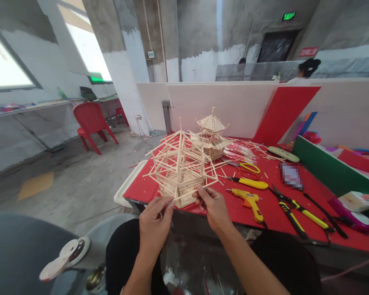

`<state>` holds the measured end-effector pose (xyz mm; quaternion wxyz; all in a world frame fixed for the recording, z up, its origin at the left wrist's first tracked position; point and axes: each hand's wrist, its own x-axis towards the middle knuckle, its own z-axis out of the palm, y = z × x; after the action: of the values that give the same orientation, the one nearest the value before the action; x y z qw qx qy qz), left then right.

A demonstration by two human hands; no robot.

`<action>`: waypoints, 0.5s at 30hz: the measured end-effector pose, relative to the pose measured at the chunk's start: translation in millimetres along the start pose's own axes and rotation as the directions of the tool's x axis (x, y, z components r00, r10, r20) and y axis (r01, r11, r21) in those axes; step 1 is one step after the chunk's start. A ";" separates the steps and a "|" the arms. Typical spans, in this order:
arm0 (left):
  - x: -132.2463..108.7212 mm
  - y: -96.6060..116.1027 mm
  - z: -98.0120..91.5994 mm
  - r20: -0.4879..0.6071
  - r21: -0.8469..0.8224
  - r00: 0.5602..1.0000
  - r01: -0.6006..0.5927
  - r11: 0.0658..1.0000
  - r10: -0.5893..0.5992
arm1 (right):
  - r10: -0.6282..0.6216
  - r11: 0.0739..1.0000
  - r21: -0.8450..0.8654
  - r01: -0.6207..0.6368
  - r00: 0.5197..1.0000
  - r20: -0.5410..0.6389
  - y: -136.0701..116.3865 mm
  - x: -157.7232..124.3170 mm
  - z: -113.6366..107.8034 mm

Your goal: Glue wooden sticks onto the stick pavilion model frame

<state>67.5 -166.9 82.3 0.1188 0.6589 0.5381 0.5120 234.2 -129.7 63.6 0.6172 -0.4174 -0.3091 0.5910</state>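
A pagoda frame (180,164) built of thin pale wooden sticks stands at the front edge of the red table. My left hand (156,219) is closed in a pinch at the frame's lower front corner. On the other side, my right hand (213,205) pinches near the lower right of the base. A thin wooden stick (186,195) appears to run between the fingertips of both hands, across the front of the base. Behind the frame is a second stick pagoda (213,131) with a roof filled in by sticks.
On the red table (215,217) lie a yellow glue gun (249,201), a yellow-handled knife (249,182), scissors (247,167), pliers (301,211) and bagged sticks (240,151). A green board (329,164) edges the right side. An opened flask (83,250) stands at lower left.
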 end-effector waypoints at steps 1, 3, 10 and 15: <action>-0.1 0.2 0.0 0.000 0.001 1.000 0.003 1.000 -0.003 | 0.000 1.000 -0.001 0.000 1.000 0.000 0.0 -0.2 0.0; 0.0 0.9 -0.2 -0.003 0.001 1.000 0.004 1.000 -0.004 | -0.001 1.000 -0.001 0.001 1.000 -0.001 0.1 -0.5 0.0; 1.2 1.7 -0.3 -0.001 0.007 1.000 -0.011 1.000 0.011 | 0.004 1.000 0.002 -0.004 1.000 -0.001 0.5 0.0 -0.3; 0.8 -1.3 0.6 -0.004 -0.006 1.000 -0.020 1.000 0.020 | 0.009 1.000 0.009 -0.009 1.000 -0.008 0.3 -0.1 -0.4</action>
<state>67.1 -165.5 81.5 0.1145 0.6629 0.5303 0.5160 234.4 -129.8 63.2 0.6177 -0.4182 -0.3021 0.5936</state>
